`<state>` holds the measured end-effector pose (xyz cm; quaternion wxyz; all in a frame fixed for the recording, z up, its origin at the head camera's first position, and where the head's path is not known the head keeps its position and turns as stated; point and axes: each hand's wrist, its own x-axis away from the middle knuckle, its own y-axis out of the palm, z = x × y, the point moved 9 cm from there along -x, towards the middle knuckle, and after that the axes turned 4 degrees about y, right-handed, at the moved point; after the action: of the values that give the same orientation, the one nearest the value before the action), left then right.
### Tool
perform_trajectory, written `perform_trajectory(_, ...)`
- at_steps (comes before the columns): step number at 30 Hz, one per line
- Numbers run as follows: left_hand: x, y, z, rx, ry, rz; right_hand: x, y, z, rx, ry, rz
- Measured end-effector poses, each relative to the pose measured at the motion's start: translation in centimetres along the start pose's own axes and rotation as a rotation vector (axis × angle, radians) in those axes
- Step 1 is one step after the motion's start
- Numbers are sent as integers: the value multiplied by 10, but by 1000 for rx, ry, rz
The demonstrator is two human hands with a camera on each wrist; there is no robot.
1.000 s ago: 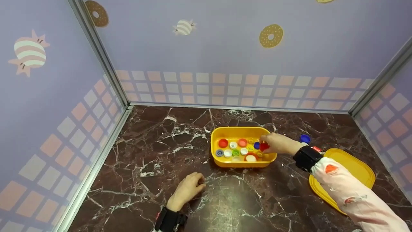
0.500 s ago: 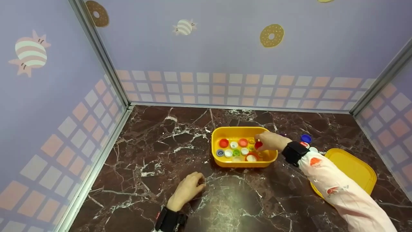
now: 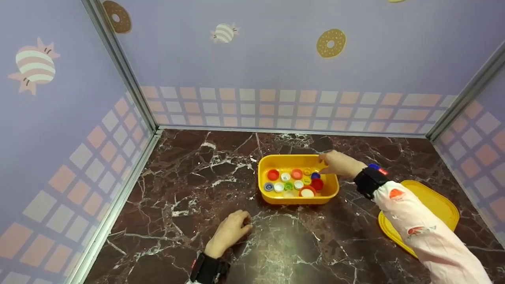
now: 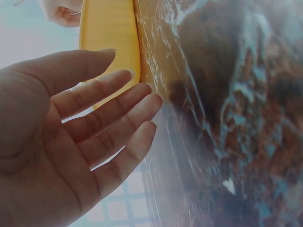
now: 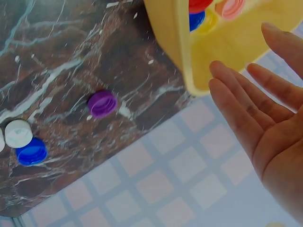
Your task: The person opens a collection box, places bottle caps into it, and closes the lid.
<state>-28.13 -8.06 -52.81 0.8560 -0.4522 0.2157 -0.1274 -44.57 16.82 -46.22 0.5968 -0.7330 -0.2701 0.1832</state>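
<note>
Neither hand grasps anything: the left hand [image 3: 229,232] has its fingers loosely bent and slightly apart, and the right hand [image 3: 341,163] has its fingers extended and spread. Nearest the viewer, the left hand, with a black wristband [image 3: 208,269], is held low at the dark marbled table [image 3: 158,213]; whether it touches the surface cannot be told. To the right, a pale pink sleeve [image 3: 426,232] with printed figures crosses above a flat yellow lid [image 3: 436,203], hiding part of it. Farther on, at mid-table, stands a yellow tub [image 3: 294,200] with bottle caps spread over its floor. Toward its front lie a red cap with a white centre [image 3: 307,192], a green cap [image 3: 288,186] and a grey-blue cap [image 3: 268,186]; behind these come a dark red cap [image 3: 317,184], a blue cap [image 3: 315,176] just beside it, and a pink cap [image 3: 296,173]. Right-hand fingers extend over the tub's far right corner. Outside the tub, the right wrist view shows a purple cap [image 5: 102,104] alone and a white cap [image 5: 19,134] against a second blue cap [image 5: 31,153]. Beyond rises a lilac wall [image 3: 276,59] bearing pale squares and a doughnut picture [image 3: 331,35].
</note>
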Motion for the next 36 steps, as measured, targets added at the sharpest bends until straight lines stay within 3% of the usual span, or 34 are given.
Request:
perform_trajectory(4, -1, -2, 3, -6, 19, 15, 4, -11, 9, -12, -10, 50)
perform_trajectory(11, -2, 1, 1, 13, 5, -14, 13, -26, 38, -96, 64, 118)
perform_trajectory(19, -3, 2, 0, 29, -16, -41, 29, -34, 81, -85, 150, 174)
perform_trajectory(26, -3, 1, 0, 35, -9, -35, 56, -24, 123, -78, 285, 132)
perform_trajectory(36, -4, 1, -1, 44, -7, -15, 84, 9, 170, -90, 450, 78)
